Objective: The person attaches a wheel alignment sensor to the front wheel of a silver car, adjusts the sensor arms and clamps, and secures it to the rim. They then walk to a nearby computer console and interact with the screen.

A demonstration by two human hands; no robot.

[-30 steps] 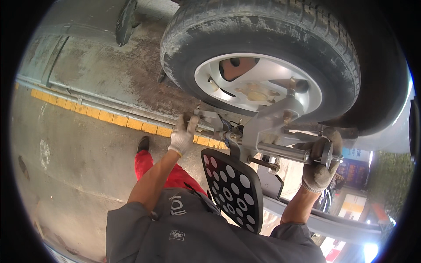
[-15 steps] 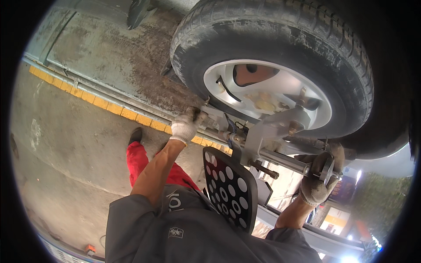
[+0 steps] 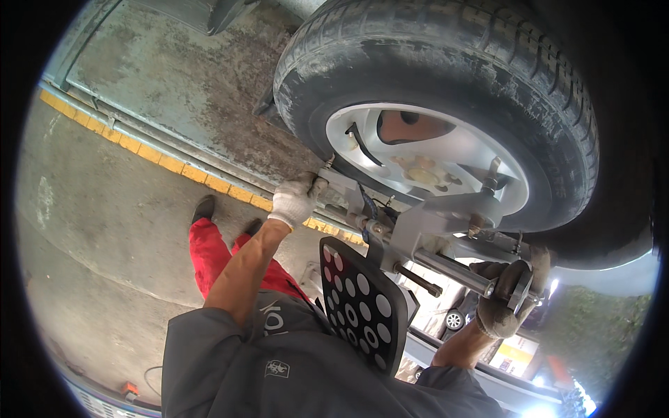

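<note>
While two hands (image 3: 293,200) (image 3: 503,306) grip one clamp (image 3: 418,221), one tire (image 3: 418,75), one dotted board (image 3: 364,304)

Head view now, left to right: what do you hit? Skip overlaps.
Small orange object → leftmost dark shoe → gloved left grip → white-dotted black board → distant car wheel → gloved right grip → blurry green foliage.

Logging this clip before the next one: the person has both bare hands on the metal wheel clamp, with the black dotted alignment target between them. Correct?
Not bare: in the head view, the left hand and right hand both wear work gloves. Both are on the metal wheel clamp, with the black dotted alignment target between them.
</note>
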